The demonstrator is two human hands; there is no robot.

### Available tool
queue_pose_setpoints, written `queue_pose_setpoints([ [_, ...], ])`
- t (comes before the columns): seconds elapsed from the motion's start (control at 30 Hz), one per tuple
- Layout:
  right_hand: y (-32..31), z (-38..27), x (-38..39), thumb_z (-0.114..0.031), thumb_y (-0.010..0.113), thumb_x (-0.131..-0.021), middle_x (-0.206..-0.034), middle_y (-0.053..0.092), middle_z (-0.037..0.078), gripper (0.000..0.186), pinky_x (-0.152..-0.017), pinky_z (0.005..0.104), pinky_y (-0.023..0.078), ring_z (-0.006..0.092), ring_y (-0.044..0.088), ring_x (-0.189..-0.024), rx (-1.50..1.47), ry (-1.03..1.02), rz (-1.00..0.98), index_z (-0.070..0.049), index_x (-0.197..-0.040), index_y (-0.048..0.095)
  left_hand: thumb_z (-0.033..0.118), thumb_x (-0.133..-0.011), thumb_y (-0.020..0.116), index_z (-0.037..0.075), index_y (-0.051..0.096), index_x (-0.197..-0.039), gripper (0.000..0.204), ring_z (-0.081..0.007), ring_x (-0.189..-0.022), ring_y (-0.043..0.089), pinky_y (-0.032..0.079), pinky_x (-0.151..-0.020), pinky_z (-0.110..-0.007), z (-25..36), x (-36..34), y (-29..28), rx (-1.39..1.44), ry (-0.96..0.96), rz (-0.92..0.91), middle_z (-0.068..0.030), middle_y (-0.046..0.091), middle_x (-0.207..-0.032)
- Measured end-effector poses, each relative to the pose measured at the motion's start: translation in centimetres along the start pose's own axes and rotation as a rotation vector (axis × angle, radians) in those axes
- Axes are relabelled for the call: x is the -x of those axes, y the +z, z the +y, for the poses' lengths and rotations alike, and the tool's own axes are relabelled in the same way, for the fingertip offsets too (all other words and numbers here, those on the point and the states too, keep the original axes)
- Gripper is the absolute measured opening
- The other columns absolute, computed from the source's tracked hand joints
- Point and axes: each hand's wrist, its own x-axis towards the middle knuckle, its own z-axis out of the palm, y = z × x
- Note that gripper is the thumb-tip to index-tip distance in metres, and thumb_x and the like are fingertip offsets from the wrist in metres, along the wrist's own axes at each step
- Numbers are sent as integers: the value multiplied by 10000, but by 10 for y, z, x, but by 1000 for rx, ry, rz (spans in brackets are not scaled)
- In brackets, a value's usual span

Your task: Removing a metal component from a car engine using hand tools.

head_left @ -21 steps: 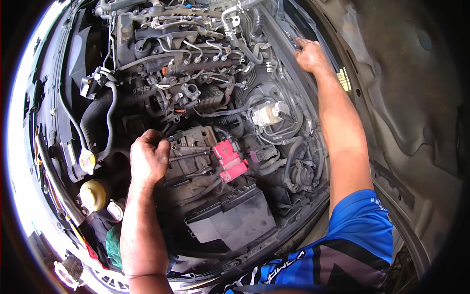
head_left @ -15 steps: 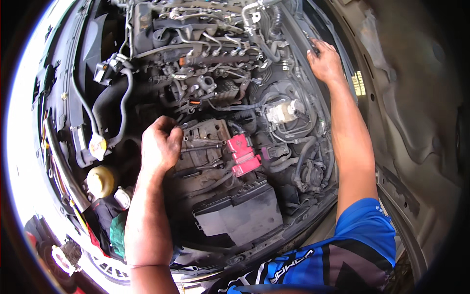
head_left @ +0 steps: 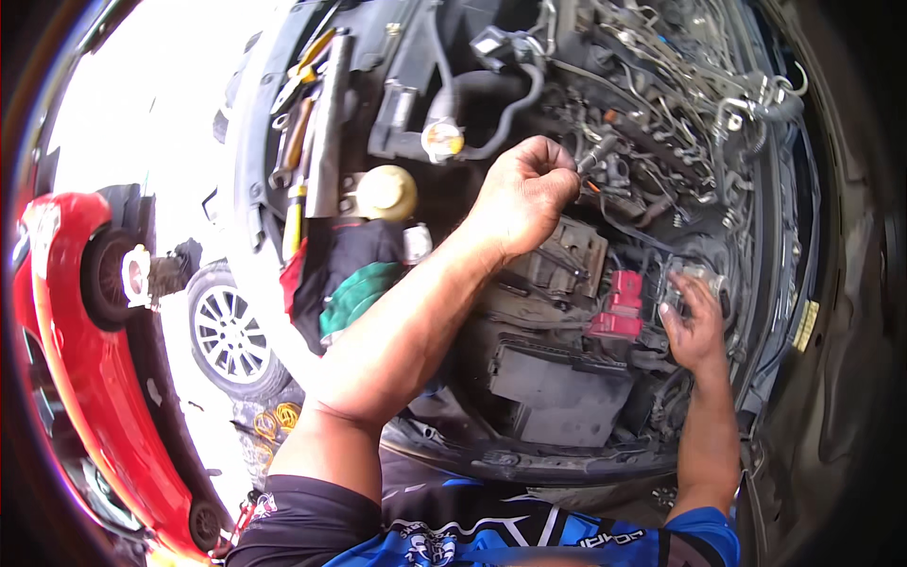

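Note:
My left hand (head_left: 531,194) is closed, thumb pressed to the fingers, above the engine bay beside the engine. A grey cylindrical piece (head_left: 597,153) shows at its fingertips; whether it is held or part of the engine behind is unclear. My right hand (head_left: 697,319) hovers with fingers apart near the brake fluid reservoir (head_left: 716,283), just right of a red terminal cover (head_left: 624,298). Between the hands lies a dirty metal tray (head_left: 590,248) with a slim dark bar-shaped tool (head_left: 565,265) on it.
A black box cover (head_left: 562,392) sits at the near side. Left of the bay are a yellowed reservoir cap (head_left: 385,194), dark and green cloths (head_left: 359,298), and wrenches (head_left: 291,142) along the front edge. A loose wheel (head_left: 234,331) and red car (head_left: 99,378) stand beyond.
My view has swung left. My right hand has come back from the windshield edge toward the reservoir, its fingers now spread and the dark item gone from it. My left hand has lifted toward the engine.

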Motion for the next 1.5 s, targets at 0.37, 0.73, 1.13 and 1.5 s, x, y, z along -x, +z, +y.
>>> queue_pose_setpoints([
  [0.37,56,-112,-22,-90,745,-754,-1133,663,203,461,-918,432,507,368,621,-1024,-242,-241,-205,45,-1181,634,165,-872,638,-7,686,-1032,239,-201,-864,678,523,-826,-327,62,134,-198,-912,145,880,-149,721,-941],
  [0.73,125,-263,-80,-229,788,-757,-1065,577,157,441,-837,434,520,346,593,-960,-310,-537,-190,-19,-1118,649,270,-801,718,130,739,-945,202,-345,-974,619,469,-890,-480,21,127,-267,-1477,430,700,-98,689,-965],
  [1.13,142,-249,-68,-23,678,-838,-846,612,75,106,-698,374,505,287,616,-752,-613,-401,-204,-61,-862,582,181,-851,751,17,682,-1130,330,-340,-1111,625,481,-977,-413,32,244,-167,-813,462,522,-184,658,-1140],
  [1.5,136,-282,-65,-152,714,-871,-1135,660,83,389,-870,362,547,259,675,-997,-1216,-192,-307,-61,-1225,580,341,-883,773,-2,456,-1428,718,-172,-1100,601,469,-994,-326,14,234,-94,-81,204,99,-103,614,-1256],
])
